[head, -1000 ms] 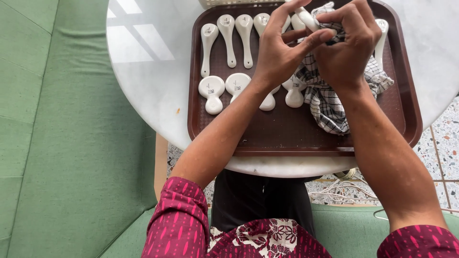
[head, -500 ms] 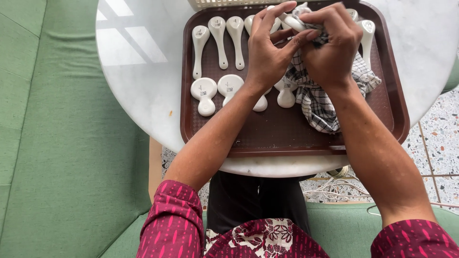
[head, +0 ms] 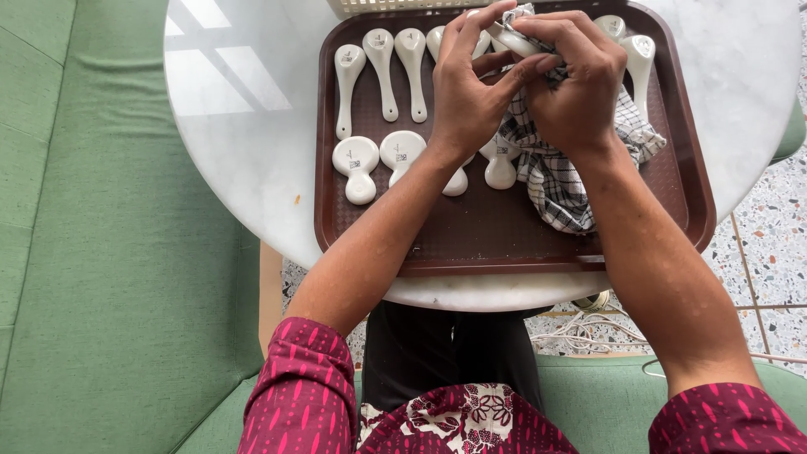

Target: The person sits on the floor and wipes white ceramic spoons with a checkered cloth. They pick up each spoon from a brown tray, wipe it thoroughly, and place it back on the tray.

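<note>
A brown tray (head: pixel 471 244) lies on a round white marble table (head: pixel 244 126) and carries several white ceramic spoons (head: pixel 380 59) laid face down in rows. Over the tray's far middle, my left hand (head: pixel 466 92) grips one white spoon (head: pixel 508 40) by its end. My right hand (head: pixel 576 84) presses a black-and-white checked cloth (head: pixel 559 176) against that same spoon. The cloth hangs down from my right hand onto the tray. Most of the held spoon is hidden by my fingers.
Two more white spoons (head: pixel 639 59) lie at the tray's far right. A pale slotted basket edge (head: pixel 378 7) shows beyond the tray. Green cushioned seating (head: pixel 101 277) is at the left. Terrazzo floor (head: pixel 769 244) with white cables (head: pixel 572 332) lies at the right.
Both hands have stayed over the far middle of the tray with the spoon and cloth. My fingers have shifted slightly around the spoon. The view has drifted a little.
</note>
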